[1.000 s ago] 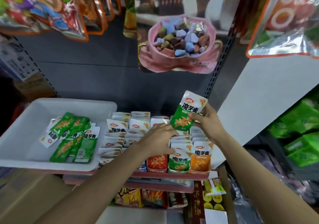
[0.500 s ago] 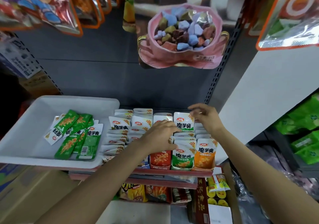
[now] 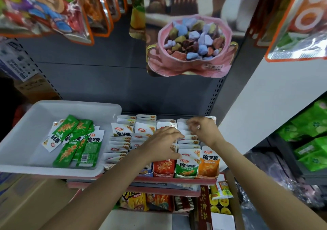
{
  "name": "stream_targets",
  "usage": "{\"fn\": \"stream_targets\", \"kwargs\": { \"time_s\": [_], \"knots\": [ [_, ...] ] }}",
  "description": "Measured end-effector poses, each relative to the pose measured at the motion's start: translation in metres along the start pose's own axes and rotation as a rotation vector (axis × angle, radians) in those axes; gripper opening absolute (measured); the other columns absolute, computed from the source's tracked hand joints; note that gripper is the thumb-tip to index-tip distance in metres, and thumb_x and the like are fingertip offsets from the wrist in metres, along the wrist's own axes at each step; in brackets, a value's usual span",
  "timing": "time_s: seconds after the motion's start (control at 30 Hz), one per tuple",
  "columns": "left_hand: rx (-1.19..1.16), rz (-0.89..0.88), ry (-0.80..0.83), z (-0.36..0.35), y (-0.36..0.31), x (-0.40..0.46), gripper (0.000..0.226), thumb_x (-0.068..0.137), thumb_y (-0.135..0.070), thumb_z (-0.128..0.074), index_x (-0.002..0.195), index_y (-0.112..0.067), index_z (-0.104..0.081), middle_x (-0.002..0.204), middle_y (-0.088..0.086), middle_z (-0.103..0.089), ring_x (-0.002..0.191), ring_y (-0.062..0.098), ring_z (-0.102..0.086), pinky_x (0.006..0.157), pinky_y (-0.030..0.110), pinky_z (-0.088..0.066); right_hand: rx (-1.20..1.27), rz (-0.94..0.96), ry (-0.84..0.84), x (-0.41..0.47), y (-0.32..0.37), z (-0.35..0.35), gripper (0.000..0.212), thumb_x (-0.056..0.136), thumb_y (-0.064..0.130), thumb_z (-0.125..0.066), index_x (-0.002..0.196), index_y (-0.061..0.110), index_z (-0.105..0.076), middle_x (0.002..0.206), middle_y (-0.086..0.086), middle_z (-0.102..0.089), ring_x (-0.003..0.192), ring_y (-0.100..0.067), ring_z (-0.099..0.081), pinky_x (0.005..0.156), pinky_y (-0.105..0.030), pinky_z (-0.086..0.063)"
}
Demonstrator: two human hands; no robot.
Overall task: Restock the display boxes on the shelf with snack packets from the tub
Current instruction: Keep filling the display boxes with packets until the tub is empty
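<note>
both hands work the upright packets in the cardboard display boxes (image 3: 184,174), left hand (image 3: 159,145) spread, right hand (image 3: 203,130) blurred, grip untellable; flat green snack packets (image 3: 76,141) in the white plastic tub (image 3: 26,123) lie leftward, nearer the left hand.

Open room above the display boxes (image 3: 184,169), up along the grey back panel (image 3: 106,81). Blocked overhead by the hanging sweet bag (image 3: 191,47), directly above the rear rows, and by foil bags (image 3: 53,12) upper left. Walled on the right by a white side panel (image 3: 265,105), just beside the rightmost box. Hemmed on the left by the tub (image 3: 26,123), rim touching the boxes. Crowded over the middle rows by both hands: left (image 3: 162,144), right (image 3: 203,132).
</note>
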State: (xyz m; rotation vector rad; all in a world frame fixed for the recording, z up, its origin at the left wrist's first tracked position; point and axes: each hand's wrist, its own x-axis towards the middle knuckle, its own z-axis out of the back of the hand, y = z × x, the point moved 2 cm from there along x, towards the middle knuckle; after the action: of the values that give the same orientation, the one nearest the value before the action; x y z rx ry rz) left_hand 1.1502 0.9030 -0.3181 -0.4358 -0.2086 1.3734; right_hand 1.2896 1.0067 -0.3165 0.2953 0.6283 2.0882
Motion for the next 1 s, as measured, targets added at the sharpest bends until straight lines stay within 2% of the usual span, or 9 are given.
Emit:
{"fn": "stream_targets", "kwargs": {
  "time_s": [0.07, 0.17, 0.4, 0.47, 0.57, 0.67, 0.8, 0.9, 1.0],
  "knots": [
    [-0.066, 0.023, -0.064, 0.005, 0.008, -0.007, 0.058, 0.083, -0.041, -0.065, 0.135, -0.028, -0.045, 0.137, -0.012, -0.041, 0.128, 0.006, -0.031, 0.107, 0.027, -0.024, 0.082, 0.021, -0.049, -0.001, 0.018, 0.002, 0.021, 0.092, 0.009, -0.055, 0.106, 0.009, -0.069, 0.105, -0.003, -0.069, 0.092, -0.017, -0.063, 0.075, -0.012, -0.04],
    [-0.183, 0.075, -0.209, 0.015, 0.028, -0.024, 0.045, 0.083, -0.035, -0.067, 0.126, -0.027, -0.055, 0.129, -0.011, -0.048, 0.123, 0.006, -0.037, 0.107, 0.029, -0.031, 0.148, 0.089, -0.022, -0.001, 0.052, -0.006, 0.018, 0.092, 0.009, -0.055, 0.102, 0.009, -0.069, 0.1, -0.003, -0.07, 0.09, -0.015, -0.063, 0.08, -0.019, -0.047],
    [-0.466, 0.142, -0.501, 0.048, 0.085, -0.088, 0.02, 0.083, -0.02, -0.064, 0.102, -0.02, -0.066, 0.102, -0.005, -0.062, 0.096, 0.006, -0.057, 0.085, 0.016, -0.045, 0.2, 0.194, -0.013, 0.011, 0.152, -0.048, 0.023, 0.091, 0.006, -0.053, 0.107, 0.012, -0.069, 0.106, -0.008, -0.067, 0.092, -0.019, -0.062, 0.074, -0.009, -0.038],
    [-0.501, 0.229, -0.547, 0.052, 0.117, -0.112, 0.018, 0.085, -0.015, -0.066, 0.101, -0.023, -0.065, 0.103, -0.003, -0.065, 0.095, 0.006, -0.059, 0.085, 0.021, -0.047, 0.204, 0.223, 0.026, 0.017, 0.187, -0.067, 0.024, 0.091, 0.004, -0.053, 0.108, 0.01, -0.068, 0.107, -0.009, -0.066, 0.094, -0.021, -0.062, 0.076, -0.011, -0.037],
    [-0.49, 0.437, -0.579, 0.054, 0.171, -0.147, 0.019, 0.087, -0.002, -0.062, 0.104, -0.01, -0.066, 0.105, 0.005, -0.068, 0.095, 0.017, -0.062, 0.083, 0.024, -0.046, 0.207, 0.251, 0.108, 0.027, 0.235, -0.105, 0.025, 0.089, 0.001, -0.05, 0.106, 0.005, -0.068, 0.107, -0.013, -0.066, 0.096, -0.026, -0.062, 0.084, -0.021, -0.043],
    [-0.42, 0.628, -0.495, 0.054, 0.222, -0.173, 0.014, 0.089, -0.005, -0.059, 0.1, -0.002, -0.066, 0.102, 0.012, -0.068, 0.095, 0.023, -0.062, 0.078, 0.026, -0.044, 0.089, 0.2, 0.226, 0.038, 0.269, -0.157, 0.028, 0.092, 0.008, -0.047, 0.114, 0.007, -0.065, 0.119, -0.014, -0.062, 0.11, -0.03, -0.058, 0.1, -0.038, -0.041],
    [-0.323, 0.784, -0.229, 0.041, 0.279, -0.191, 0.024, 0.09, -0.017, -0.059, 0.099, 0.004, -0.062, 0.103, 0.014, -0.063, 0.1, 0.029, -0.059, 0.082, 0.034, -0.044, -0.13, 0.1, 0.43, 0.048, 0.288, -0.226, 0.038, 0.093, 0.015, -0.049, 0.13, 0.005, -0.048, 0.126, -0.021, -0.05, 0.115, -0.035, -0.052, 0.092, -0.038, -0.046],
    [-0.208, 0.827, -0.023, 0.03, 0.306, -0.192, 0.033, 0.093, -0.029, -0.053, 0.098, 0.003, -0.061, 0.099, 0.018, -0.064, 0.096, 0.031, -0.059, 0.083, 0.035, -0.045, -0.2, 0.056, 0.528, 0.05, 0.291, -0.255, 0.05, 0.093, 0.011, -0.049, 0.14, 0.005, -0.034, 0.138, -0.019, -0.039, 0.125, -0.035, -0.045, 0.1, -0.038, -0.042],
    [-0.163, 0.882, 0.102, 0.017, 0.324, -0.19, 0.037, 0.091, -0.035, -0.055, 0.105, -0.001, -0.057, 0.099, 0.014, -0.058, 0.105, 0.03, -0.055, 0.097, 0.037, -0.038, -0.224, 0.039, 0.65, 0.047, 0.289, -0.278, 0.056, 0.097, 0.018, -0.045, 0.148, 0.013, -0.022, 0.14, -0.016, -0.042, 0.128, -0.034, -0.041, 0.103, -0.041, -0.039]
  ]
}}
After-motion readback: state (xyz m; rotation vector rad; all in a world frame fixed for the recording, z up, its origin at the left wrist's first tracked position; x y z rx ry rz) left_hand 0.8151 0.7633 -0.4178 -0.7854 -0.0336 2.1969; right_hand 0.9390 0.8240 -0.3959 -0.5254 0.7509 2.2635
